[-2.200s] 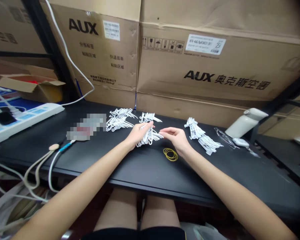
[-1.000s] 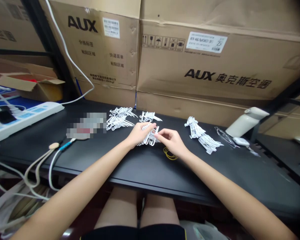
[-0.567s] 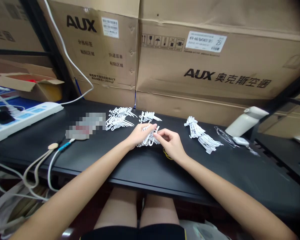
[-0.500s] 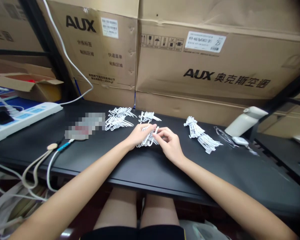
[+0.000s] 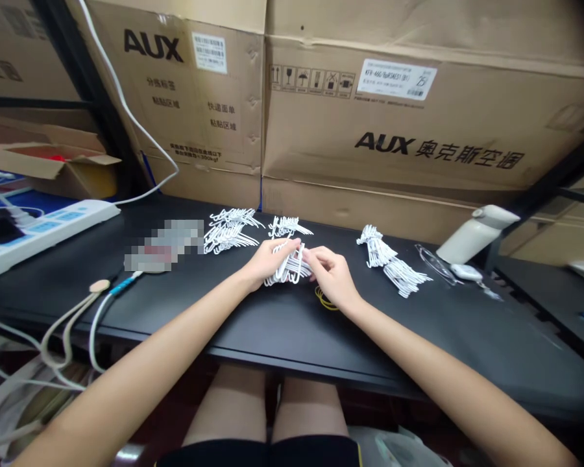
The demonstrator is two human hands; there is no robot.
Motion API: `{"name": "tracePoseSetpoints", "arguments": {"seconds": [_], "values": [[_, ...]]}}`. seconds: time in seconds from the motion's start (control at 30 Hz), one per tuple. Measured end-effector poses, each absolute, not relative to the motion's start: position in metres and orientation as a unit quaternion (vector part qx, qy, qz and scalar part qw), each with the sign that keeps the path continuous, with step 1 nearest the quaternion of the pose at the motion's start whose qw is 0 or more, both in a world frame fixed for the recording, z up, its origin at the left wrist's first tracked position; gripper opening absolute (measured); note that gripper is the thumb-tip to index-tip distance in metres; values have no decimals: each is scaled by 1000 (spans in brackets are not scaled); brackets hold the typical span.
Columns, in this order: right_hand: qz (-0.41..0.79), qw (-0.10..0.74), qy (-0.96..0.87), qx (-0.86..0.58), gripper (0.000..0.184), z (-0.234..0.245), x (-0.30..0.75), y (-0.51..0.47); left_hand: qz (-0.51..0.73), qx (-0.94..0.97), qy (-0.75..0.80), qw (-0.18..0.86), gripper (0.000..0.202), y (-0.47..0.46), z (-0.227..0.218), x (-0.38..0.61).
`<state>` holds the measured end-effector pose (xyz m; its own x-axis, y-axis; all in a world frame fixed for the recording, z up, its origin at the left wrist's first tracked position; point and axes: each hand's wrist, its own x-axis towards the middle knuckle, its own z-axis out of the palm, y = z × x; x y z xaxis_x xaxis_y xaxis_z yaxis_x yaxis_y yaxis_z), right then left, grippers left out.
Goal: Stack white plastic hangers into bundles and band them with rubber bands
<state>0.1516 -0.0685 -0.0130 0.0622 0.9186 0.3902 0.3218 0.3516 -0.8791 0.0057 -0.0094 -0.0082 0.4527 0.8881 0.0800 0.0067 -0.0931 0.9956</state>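
Note:
A bunch of white wire hooks [image 5: 288, 271] is gathered at the middle of the black table. My left hand [image 5: 267, 261] is closed around its left side, thumb on top. From the right, my right hand [image 5: 335, 275] pinches a white hook at the upper edge of this bunch, thumb and forefinger together. Its other fingers are curled and partly hidden. Yellow rubber bands [image 5: 326, 298] lie on the tabletop just under my right hand. Right behind the hands sits a small pile of white hooks [image 5: 289, 226].
More white hooks lie in piles to the left [image 5: 231, 230] and right [image 5: 392, 263]. A cream bottle [image 5: 477, 233], glasses [image 5: 435, 263] and a white case [image 5: 466, 272] are at right. A power strip [image 5: 53, 233] stands left. Cardboard boxes [image 5: 311, 162] line the table's back.
My right hand has shifted slightly, still at the bunch's upper right. The yellow rubber bands beneath it have come into view. My left hand keeps its hold.

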Motion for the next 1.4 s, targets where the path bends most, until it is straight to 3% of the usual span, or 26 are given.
{"name": "tracePoseSetpoints", "arguments": {"seconds": [0.2,0.6,0.73,0.87,1.2,1.4], "values": [[325,491,-637,-497,42,-5,157,-68,393,599,373,589,41,-6,-8,5],[437,519,-560,-477,30,-14,155,-60,389,667,347,532,39,-8,-12,6],[489,545,-484,-479,35,-13,155,-60,405,686,359,486,41,-6,-13,6],[517,548,-457,-473,52,-15,155,-58,420,750,337,385,38,-4,-15,6],[469,539,-499,-490,46,-16,155,-61,398,779,337,348,37,-8,-14,6],[355,546,-600,-465,38,-23,152,-66,377,786,346,347,40,-9,-13,5]]}}
